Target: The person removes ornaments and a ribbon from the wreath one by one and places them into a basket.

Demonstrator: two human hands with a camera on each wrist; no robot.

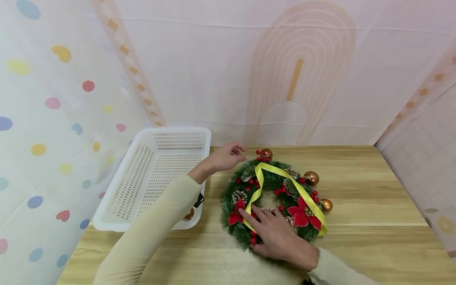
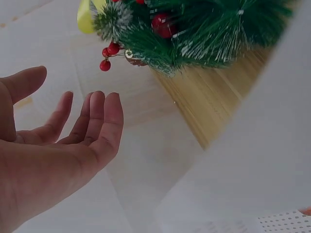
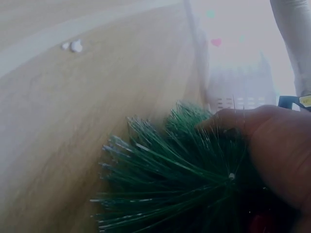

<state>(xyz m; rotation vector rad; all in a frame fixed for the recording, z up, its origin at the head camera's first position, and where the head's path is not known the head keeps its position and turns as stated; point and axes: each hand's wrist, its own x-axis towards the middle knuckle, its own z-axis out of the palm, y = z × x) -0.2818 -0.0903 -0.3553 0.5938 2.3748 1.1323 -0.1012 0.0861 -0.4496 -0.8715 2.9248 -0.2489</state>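
Observation:
A green Christmas wreath lies on the table, with red poinsettias, frosted pine cones, red berries and copper baubles. A yellow ribbon is draped across it in a bent loop. My right hand holds the wreath's front, its fingers over the ring and its thumb at the outer edge. The index finger lies on the ribbon by the left poinsettia. In the right wrist view, the thumb presses the green needles. My left hand, fingers loosely bent and holding nothing, hovers beyond the wreath's back left.
A white perforated basket stands on the table to the left, under my left forearm. A small brown and gold item sits in its near right corner. Patterned cloth hangs behind the wooden table.

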